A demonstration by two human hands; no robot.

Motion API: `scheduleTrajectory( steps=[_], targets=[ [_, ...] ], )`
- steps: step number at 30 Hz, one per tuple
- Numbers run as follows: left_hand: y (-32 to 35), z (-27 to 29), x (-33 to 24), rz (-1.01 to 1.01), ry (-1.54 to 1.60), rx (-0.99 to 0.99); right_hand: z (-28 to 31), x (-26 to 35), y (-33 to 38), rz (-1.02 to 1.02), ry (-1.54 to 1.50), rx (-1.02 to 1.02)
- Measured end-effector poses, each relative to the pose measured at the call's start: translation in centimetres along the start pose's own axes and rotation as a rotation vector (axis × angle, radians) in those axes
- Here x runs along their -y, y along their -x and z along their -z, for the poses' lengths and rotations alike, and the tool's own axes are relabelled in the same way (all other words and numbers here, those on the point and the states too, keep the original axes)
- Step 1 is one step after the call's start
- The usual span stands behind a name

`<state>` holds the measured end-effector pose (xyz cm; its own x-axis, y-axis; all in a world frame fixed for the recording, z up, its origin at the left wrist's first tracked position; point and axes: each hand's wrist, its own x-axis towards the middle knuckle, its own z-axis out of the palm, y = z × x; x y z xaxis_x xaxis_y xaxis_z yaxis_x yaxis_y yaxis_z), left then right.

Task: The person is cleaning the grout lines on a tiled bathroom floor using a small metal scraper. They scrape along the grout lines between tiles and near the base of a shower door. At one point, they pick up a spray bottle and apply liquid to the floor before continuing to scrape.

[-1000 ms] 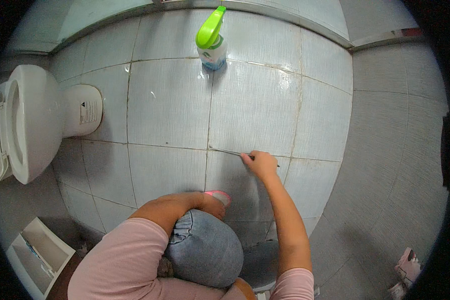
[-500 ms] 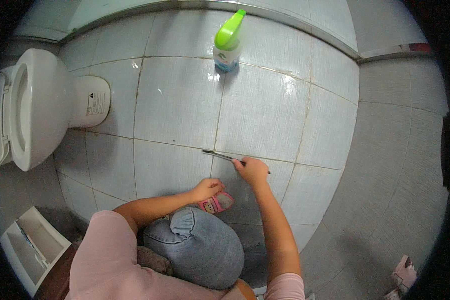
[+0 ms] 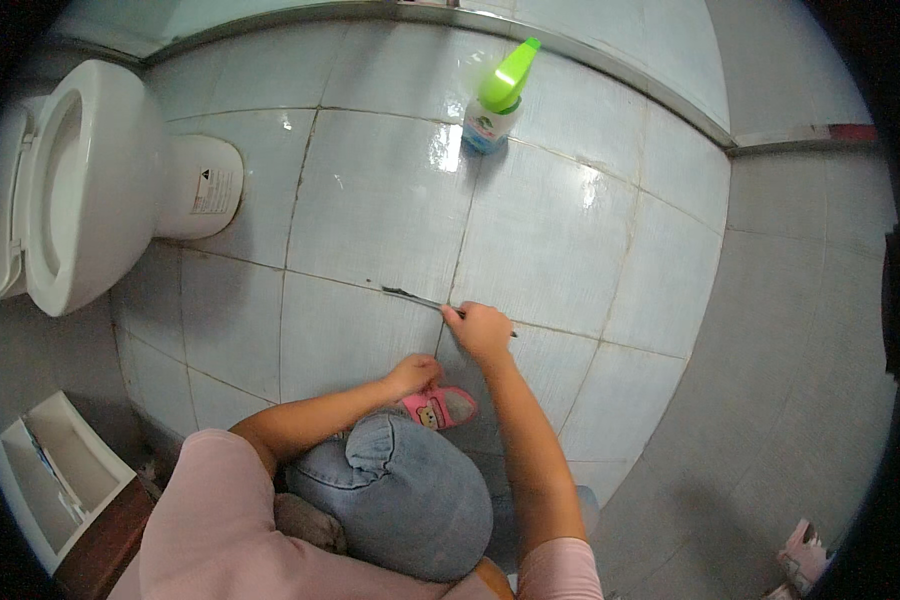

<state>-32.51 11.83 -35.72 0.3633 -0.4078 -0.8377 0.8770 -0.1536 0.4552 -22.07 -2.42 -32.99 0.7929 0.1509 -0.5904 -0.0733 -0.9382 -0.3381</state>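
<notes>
My right hand [image 3: 484, 330] is closed around the handle of a thin dark toothbrush [image 3: 427, 300]. Its head lies on a grout line between floor tiles, left of where the lines cross and close to a small dark speck [image 3: 368, 281]. Lower and to the left, my left hand [image 3: 415, 374] is curled shut beside my bent knee, with nothing showing in it. A pink slipper [image 3: 440, 409] with a cartoon face is just under that hand. Beyond both hands, a spray bottle [image 3: 490, 125] with a bright green top stands upright on wet, shiny tiles.
A white toilet [image 3: 110, 190] stands at the left. An open white bin or box [image 3: 65, 480] sits at lower left. A raised metal-edged sill [image 3: 610, 75] runs along the back. Grey wall tiles [image 3: 770, 300] rise on the right; a pinkish item [image 3: 802, 555] lies at lower right.
The toothbrush head has moved left along the grout line, toward the dark speck, with my right hand. My left hand stays by the slipper. The whole view has shifted slightly.
</notes>
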Motion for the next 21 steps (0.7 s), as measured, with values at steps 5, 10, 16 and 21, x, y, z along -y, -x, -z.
scheduleTrajectory(
  steps=[5, 10, 16, 21],
  targets=[
    [0.6, -0.3, 2.6, -0.041, -0.28, 0.233, 0.4, -2.9, 0.1, 0.008, -0.012, -0.057],
    [1.0, -0.6, 1.6, 0.014, -0.277, 0.267, 2.2, -3.0, 0.1, -0.044, 0.073, 0.057],
    [1.0, -0.7, 1.6, 0.113, -0.457, 0.364, 0.6, -1.3, -0.6, -0.031, 0.03, 0.027],
    [0.7, -0.8, 2.2, 0.068, -0.54, 0.402, 1.4, -3.0, 0.5, -0.047, 0.039, 0.034]
  ],
)
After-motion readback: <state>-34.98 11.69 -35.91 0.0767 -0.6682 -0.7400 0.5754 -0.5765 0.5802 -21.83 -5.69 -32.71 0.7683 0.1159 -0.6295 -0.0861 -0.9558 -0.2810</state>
